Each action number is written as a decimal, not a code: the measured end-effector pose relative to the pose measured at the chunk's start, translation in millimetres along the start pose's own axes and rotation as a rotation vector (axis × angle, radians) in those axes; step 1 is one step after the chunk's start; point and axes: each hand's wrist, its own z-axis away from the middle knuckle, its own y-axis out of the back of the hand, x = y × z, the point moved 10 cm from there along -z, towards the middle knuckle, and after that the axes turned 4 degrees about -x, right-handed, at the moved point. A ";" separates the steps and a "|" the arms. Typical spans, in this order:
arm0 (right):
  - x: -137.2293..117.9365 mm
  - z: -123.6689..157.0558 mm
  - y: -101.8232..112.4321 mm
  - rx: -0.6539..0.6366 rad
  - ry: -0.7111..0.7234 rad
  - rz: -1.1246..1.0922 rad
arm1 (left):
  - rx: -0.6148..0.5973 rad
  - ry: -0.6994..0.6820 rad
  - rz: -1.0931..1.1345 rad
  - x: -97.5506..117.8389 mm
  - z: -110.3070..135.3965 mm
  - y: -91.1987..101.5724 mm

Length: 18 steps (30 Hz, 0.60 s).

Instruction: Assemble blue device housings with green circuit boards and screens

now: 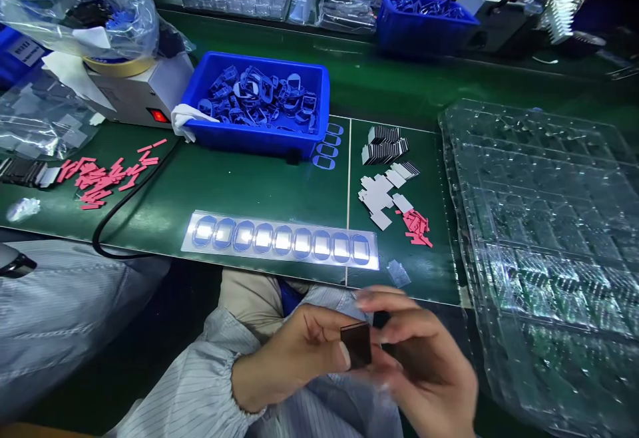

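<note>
Both hands are below the table edge, near my lap. My left hand [294, 355] pinches a small dark rectangular piece [356, 345] with the thumb on its lower edge. My right hand [424, 358] curls over the same piece from the right, its fingertips on the top edge. On the green mat just ahead lies a shiny strip [279, 241] carrying a row of several blue-rimmed oval frames. To its right sit white and dark rectangular pieces [384, 188] and a small heap of pink strips [417, 227].
A blue bin [257, 98] of blue frames stands behind the strip. More pink strips [107, 175] lie at left by a white machine [140, 92] and a black cable. Stacked clear blister trays [544, 238] fill the right. A co-worker's sleeve [64, 311] is at left; another person works across the belt.
</note>
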 end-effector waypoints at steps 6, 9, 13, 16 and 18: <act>-13.5 -6.9 15.8 0.016 0.082 0.346 | 0.134 -0.068 -0.193 15.5 4.9 15.2; -13.1 -8.4 16.4 0.024 0.087 0.343 | 0.125 -0.098 -0.221 20.8 6.3 12.6; -15.1 -8.0 16.7 0.032 0.112 0.350 | 0.120 -0.105 -0.261 21.9 6.6 11.4; -13.5 -7.0 17.6 0.029 0.108 0.348 | 0.122 -0.118 -0.323 23.3 6.7 11.3; -9.8 -6.0 18.5 0.030 0.086 0.333 | 0.125 -0.130 -0.393 25.3 6.4 10.1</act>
